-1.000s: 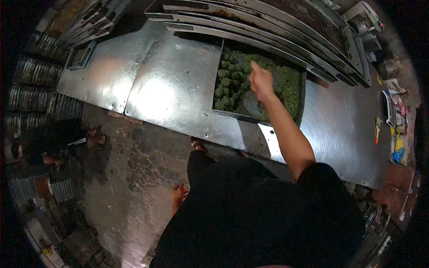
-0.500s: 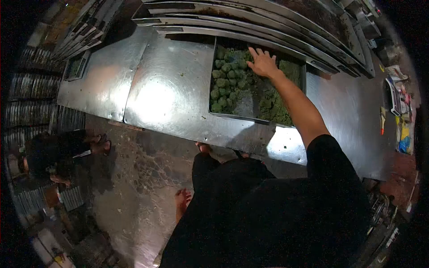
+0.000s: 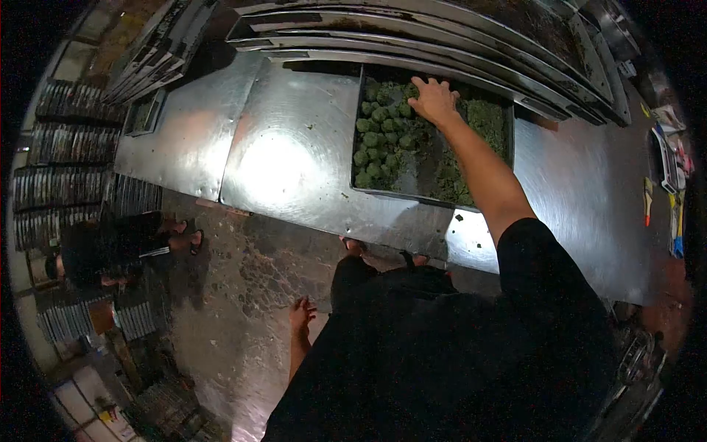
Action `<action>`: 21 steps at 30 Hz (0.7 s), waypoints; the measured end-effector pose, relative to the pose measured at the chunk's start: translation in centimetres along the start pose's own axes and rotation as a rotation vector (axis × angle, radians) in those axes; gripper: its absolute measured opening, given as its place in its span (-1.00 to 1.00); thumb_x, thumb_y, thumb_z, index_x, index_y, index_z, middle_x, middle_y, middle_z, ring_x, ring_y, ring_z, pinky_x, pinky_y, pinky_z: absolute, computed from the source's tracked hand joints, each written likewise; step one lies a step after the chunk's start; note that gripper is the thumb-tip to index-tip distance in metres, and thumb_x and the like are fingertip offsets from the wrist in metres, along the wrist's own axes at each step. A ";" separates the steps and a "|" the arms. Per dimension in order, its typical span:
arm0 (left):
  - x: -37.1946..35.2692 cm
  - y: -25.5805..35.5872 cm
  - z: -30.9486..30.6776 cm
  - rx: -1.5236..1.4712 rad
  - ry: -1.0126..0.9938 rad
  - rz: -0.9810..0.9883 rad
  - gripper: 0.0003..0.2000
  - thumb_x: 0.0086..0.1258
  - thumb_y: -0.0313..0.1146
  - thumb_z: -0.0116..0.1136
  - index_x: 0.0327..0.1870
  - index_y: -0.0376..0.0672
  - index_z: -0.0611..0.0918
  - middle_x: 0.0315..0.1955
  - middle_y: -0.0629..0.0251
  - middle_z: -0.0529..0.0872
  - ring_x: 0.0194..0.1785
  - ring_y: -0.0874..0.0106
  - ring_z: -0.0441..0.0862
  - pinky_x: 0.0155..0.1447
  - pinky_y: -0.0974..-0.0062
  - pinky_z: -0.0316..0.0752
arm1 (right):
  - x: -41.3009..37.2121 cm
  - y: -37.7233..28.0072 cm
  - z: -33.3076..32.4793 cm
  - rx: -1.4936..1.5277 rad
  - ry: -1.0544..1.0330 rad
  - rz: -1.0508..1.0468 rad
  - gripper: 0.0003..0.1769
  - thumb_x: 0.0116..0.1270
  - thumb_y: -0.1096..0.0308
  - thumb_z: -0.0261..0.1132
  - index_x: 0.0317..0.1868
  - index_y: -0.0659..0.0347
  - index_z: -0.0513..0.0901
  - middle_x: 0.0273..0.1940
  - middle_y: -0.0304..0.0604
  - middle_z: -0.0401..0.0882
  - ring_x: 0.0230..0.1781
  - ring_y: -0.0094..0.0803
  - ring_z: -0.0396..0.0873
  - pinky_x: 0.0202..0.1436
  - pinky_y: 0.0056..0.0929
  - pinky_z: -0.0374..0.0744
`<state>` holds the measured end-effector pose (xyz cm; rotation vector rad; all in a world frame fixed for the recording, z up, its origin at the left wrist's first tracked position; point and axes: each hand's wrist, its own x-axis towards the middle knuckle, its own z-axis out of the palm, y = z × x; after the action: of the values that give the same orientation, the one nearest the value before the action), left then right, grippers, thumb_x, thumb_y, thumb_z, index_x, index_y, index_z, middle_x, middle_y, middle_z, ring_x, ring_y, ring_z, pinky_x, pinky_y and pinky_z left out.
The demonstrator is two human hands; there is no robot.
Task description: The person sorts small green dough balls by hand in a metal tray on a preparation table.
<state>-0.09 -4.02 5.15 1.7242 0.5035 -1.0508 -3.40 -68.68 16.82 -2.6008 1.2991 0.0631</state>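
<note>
The bench (image 3: 294,199) spans the frame from left of centre to the right side. The tray (image 3: 423,197) rests on it, upper centre-right. Inside, balls (image 3: 379,129) occupy the left portion and loose material (image 3: 487,121) the right. The right hand (image 3: 436,99) is at the tray's rear middle, between both groups. Stacked trays (image 3: 434,48) sit directly behind. A small container (image 3: 144,114) lies at the bench's left end; a brush (image 3: 648,200) lies near its right end.
</note>
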 end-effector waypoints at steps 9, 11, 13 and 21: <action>-0.1 -7.6 0.8 0.300 0.132 -0.011 -0.75 0.35 -0.18 0.11 -0.18 -0.20 0.58 -0.49 0.29 0.64 -0.45 0.40 0.61 -0.42 0.45 0.43 | -2.7 0.6 -1.3 -0.030 0.075 -0.057 -0.39 0.27 0.02 0.20 0.31 -0.13 0.26 0.22 0.00 0.30 0.27 0.16 0.19 0.18 0.32 0.28; -1.1 -11.9 -0.6 0.465 0.162 -0.082 -0.71 0.34 -0.16 0.11 -0.15 -0.22 0.58 -0.44 0.25 0.64 -0.39 0.38 0.61 -0.36 0.40 0.45 | -3.6 0.5 -2.9 -0.256 0.064 -0.028 -0.35 0.21 0.03 0.28 0.26 -0.04 0.28 0.21 0.02 0.30 0.25 0.14 0.22 0.20 0.31 0.26; -1.4 -13.8 -3.3 0.630 0.194 -0.164 -0.68 0.33 -0.13 0.12 -0.13 -0.23 0.58 -0.39 0.21 0.65 -0.34 0.35 0.61 -0.30 0.36 0.47 | -2.7 1.6 -2.2 -0.267 0.069 -0.068 -0.32 0.16 0.03 0.32 0.24 0.02 0.28 0.20 0.03 0.31 0.24 0.13 0.23 0.19 0.29 0.27; -1.1 -9.2 -0.8 0.960 -0.042 0.148 -0.68 0.44 -0.11 -0.07 -0.19 -0.18 0.61 -0.51 0.19 0.63 -0.51 0.40 0.57 -0.48 0.45 0.46 | -5.4 1.4 -3.2 -0.189 -0.027 -0.019 -0.15 0.15 0.05 0.28 0.38 0.19 0.17 0.17 0.15 0.40 0.19 -0.03 0.36 0.21 0.00 0.32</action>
<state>-7.16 0.59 1.13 2.4999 -0.2216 -1.3190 -7.95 -65.99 20.45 -2.7574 1.3181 0.2285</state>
